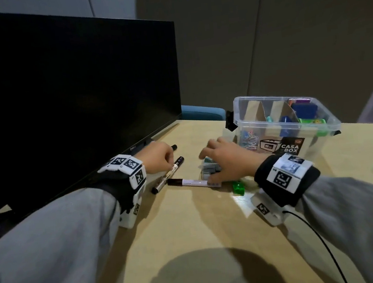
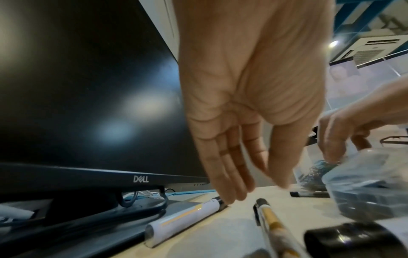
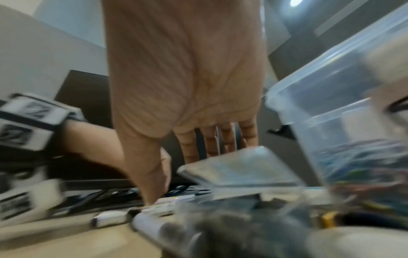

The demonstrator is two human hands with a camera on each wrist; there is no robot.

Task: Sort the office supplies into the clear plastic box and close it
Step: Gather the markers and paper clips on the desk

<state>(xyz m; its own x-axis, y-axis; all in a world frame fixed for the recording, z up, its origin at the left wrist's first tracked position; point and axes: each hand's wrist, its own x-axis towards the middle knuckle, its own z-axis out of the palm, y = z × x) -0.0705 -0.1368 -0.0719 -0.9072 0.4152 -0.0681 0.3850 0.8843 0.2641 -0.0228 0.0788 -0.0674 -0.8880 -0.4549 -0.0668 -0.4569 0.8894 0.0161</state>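
My left hand (image 1: 157, 158) reaches palm-down, fingers straight and loose, tips touching a white marker (image 2: 187, 218) just beside the black monitor (image 1: 73, 102); nothing gripped. My right hand (image 1: 226, 160) spreads open over a small clear case of grey blocks (image 1: 209, 169), fingers resting on it. The clear plastic box (image 1: 287, 121), lidless, cardboard-divided, stands right of the monitor on the pale wood table (image 1: 190, 233).

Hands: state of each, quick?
Left hand: open, straight fingers touching a white black-capped marker.
Right hand: fingers over a small clear plastic case; grip cannot be told.
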